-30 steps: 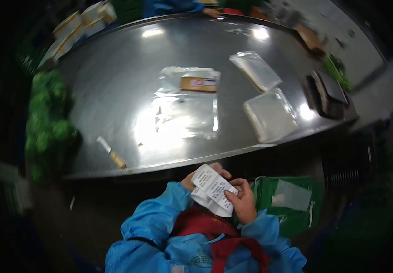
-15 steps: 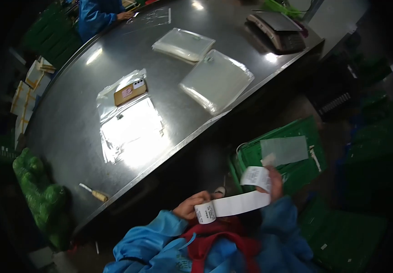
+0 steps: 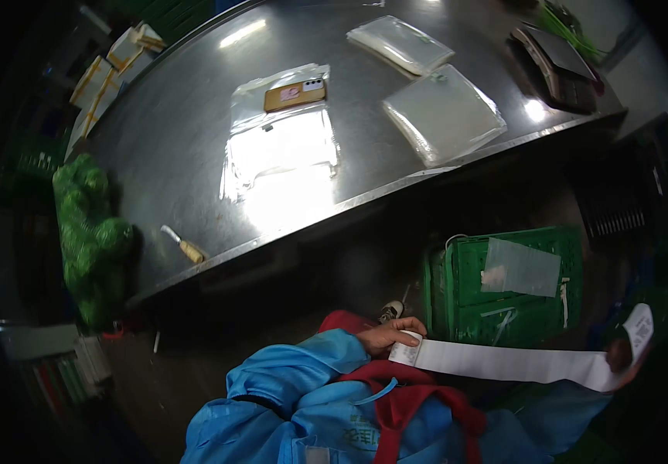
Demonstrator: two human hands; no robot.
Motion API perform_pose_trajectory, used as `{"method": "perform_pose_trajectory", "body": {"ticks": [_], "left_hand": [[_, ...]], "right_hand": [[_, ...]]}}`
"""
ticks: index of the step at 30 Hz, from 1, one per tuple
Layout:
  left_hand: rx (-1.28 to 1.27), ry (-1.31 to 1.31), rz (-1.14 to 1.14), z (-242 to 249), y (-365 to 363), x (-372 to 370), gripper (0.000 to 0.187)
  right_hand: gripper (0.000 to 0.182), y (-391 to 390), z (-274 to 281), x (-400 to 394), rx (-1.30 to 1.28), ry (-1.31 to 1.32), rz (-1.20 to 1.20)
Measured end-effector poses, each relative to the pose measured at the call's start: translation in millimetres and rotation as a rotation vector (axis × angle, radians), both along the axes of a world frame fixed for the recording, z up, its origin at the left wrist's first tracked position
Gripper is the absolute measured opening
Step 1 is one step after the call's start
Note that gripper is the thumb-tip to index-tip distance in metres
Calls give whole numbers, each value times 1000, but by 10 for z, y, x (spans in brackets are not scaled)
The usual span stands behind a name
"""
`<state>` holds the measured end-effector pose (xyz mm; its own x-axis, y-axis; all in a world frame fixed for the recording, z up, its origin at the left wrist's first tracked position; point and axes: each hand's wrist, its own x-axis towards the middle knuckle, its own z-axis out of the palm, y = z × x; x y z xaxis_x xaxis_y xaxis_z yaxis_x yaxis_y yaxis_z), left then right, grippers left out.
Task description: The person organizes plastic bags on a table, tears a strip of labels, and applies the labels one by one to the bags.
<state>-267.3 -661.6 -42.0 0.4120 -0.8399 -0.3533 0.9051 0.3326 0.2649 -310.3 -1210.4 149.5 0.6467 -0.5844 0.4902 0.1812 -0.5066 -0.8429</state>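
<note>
My left hand (image 3: 386, 336) is closed around a small roll of white printed labels (image 3: 405, 353), in front of my red apron. From the roll a long white strip (image 3: 512, 362) runs to the right, its upward side blank. My right hand (image 3: 620, 356), dark and partly hidden by the strip, grips the far part of it. The strip's printed end (image 3: 640, 329) curls up beyond that hand. Both hands are off the table, below its front edge.
On the metal table (image 3: 172, 147) lie a phone (image 3: 295, 95), clear plastic bag stacks (image 3: 446, 116), a wooden-handled knife (image 3: 191, 250) and a scale (image 3: 558, 66). Bagged green produce (image 3: 90, 240) sits at the left end. A green crate (image 3: 465, 309) stands on the floor.
My right hand has moved far to the right, drawing out a much longer length of strip from the roll. The view has turned, and the co-worker's sleeve is out of sight.
</note>
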Motion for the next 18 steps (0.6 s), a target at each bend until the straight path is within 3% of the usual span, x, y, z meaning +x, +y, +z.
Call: {"method": "perform_pose_trajectory", "body": {"ticks": [1, 5, 13, 18], "left_hand": [[28, 5, 42, -6, -18, -49, 31], [99, -22, 149, -60, -39, -83, 36], [464, -111, 315, -359, 114, 11, 50], [662, -123, 453, -502, 611, -40, 52]], "right_hand": [[56, -135, 48, 26, -143, 1, -65], [61, 805, 965, 340, -97, 92, 65], [60, 90, 2273, 176, -503, -81, -244], [60, 82, 2422, 810, -627, -1, -174]]}}
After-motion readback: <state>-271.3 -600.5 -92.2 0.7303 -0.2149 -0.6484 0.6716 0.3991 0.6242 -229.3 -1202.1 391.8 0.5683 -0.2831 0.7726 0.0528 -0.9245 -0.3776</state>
